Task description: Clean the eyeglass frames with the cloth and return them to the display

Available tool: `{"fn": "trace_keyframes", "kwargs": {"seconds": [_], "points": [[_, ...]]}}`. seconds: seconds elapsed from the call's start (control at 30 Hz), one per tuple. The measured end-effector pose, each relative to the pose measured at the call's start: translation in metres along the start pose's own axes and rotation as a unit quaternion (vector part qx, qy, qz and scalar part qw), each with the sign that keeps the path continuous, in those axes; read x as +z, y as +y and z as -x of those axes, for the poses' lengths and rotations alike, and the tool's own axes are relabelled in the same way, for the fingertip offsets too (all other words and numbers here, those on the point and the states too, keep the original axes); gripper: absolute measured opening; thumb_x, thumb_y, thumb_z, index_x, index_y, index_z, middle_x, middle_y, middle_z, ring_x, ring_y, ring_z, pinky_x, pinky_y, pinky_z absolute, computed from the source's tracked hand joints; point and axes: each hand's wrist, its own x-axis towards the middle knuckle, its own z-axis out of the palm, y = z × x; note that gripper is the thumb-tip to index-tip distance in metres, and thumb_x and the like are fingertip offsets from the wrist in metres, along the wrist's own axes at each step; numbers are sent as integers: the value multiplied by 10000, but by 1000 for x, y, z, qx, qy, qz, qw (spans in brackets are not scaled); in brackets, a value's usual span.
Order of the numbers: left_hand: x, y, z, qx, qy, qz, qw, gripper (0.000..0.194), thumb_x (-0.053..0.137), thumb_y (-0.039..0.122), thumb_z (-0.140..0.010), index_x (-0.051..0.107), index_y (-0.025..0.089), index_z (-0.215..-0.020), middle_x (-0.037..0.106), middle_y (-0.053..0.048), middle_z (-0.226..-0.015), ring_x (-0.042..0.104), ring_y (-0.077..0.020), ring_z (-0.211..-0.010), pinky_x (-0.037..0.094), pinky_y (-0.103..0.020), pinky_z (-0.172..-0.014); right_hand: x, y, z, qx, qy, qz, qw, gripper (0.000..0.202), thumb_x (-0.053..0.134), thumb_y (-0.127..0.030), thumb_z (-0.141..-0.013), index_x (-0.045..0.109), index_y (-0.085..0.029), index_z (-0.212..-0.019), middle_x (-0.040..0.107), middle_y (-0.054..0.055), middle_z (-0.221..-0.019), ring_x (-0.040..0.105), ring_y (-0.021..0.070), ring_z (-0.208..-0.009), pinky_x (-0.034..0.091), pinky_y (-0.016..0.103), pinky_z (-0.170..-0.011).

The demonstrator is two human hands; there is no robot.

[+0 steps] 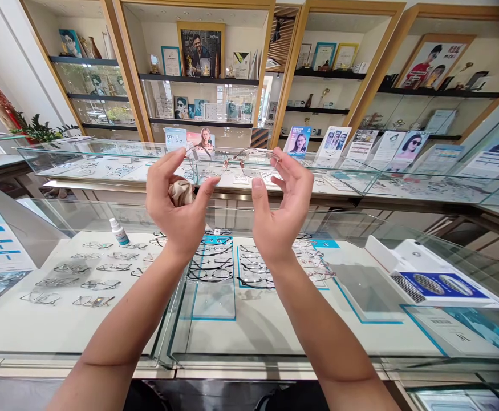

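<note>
Both hands hold up a pair of thin-rimmed eyeglasses (241, 164) above the glass counter. My left hand (176, 211) grips the left side of the frame between thumb and fingers, and a crumpled beige cloth (181, 193) is tucked in its palm. At the other side my right hand (282, 205) pinches the frame near its hinge. The clear lenses face the far display case, so the rims partly blend into it. Below my hands, rows of dark-framed glasses (210, 275) lie inside the counter.
A small white spray bottle (120, 232) stands on the left part of the glass counter (275, 358). An open white box (437, 279) sits at the right. Across the aisle runs another glass case (125, 171) with upright advertising cards (299, 141). Wooden shelves (270, 68) line the wall.
</note>
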Motion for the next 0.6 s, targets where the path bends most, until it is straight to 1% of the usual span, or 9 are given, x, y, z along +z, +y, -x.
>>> {"fn": "trace_keyframes", "kwargs": {"seconds": [0.1, 0.2, 0.3, 0.33, 0.4, 0.47, 0.5, 0.6], "points": [[4, -1, 5, -11, 6, 13, 1000, 539, 897, 437, -881, 682, 308, -1359, 719, -73, -1379, 710, -221, -1038, 597, -373, -830, 1, -4, 2, -19, 10, 0, 1000, 441, 620, -384, -1068, 534, -366, -1500, 605, 76, -1565, 606, 319, -1491, 542, 662, -1207], [7, 0, 9, -25, 3, 20, 999, 562, 878, 449, -899, 660, 292, -1393, 710, -74, -1416, 690, -175, -925, 591, -343, -801, 1, -7, 2, -40, 23, -5, 999, 450, 634, -370, -1056, 533, -378, -1494, 596, 66, -1568, 570, 330, -1531, 506, 704, -1241], [9, 0, 11, -38, -10, 31, 999, 547, 863, 445, -921, 649, 292, -1401, 707, -71, -1435, 694, -156, -898, 595, -329, -810, 0, -9, 2, -41, 29, -12, 999, 445, 665, -359, -1038, 558, -382, -1470, 606, 54, -1558, 556, 335, -1546, 467, 732, -1273], [10, 0, 11, -39, -13, 38, 998, 539, 860, 442, -928, 647, 294, -1400, 706, -70, -1441, 707, -162, -936, 598, -327, -823, 0, -9, 3, -36, 29, -14, 999, 444, 670, -364, -1036, 564, -382, -1466, 605, 53, -1561, 550, 338, -1552, 453, 739, -1282], [11, -2, 11, -37, -21, 56, 998, 539, 851, 444, -940, 632, 297, -1410, 699, -74, -1455, 729, -201, -1098, 603, -324, -853, 0, -9, 3, -31, 24, -18, 999, 447, 670, -376, -1037, 565, -384, -1471, 599, 50, -1571, 533, 344, -1567, 431, 748, -1296], [12, -5, 12, -32, -30, 72, 996, 563, 844, 454, -947, 605, 298, -1432, 692, -86, -1464, 700, -252, -1288, 608, -320, -865, 0, -9, 3, -35, 21, -17, 999, 453, 668, -370, -1039, 563, -389, -1479, 603, 47, -1567, 531, 344, -1567, 428, 748, -1301], [13, -6, 12, -31, -35, 78, 996, 577, 844, 458, -947, 593, 297, -1441, 689, -93, -1467, 680, -270, -1350, 611, -318, -862, 0, -9, 3, -41, 22, -14, 999, 458, 670, -359, -1037, 565, -391, -1481, 610, 47, -1558, 539, 341, -1559, 435, 744, -1298], [14, -8, 14, -37, -42, 88, 995, 612, 858, 451, -936, 570, 300, -1455, 684, -106, -1483, 669, -291, -1396, 624, -319, -852, 0, -9, 2, -64, 32, 4, 997, 469, 683, -321, -1027, 577, -387, -1478, 640, 53, -1516, 579, 334, -1518, 476, 731, -1274]]}}
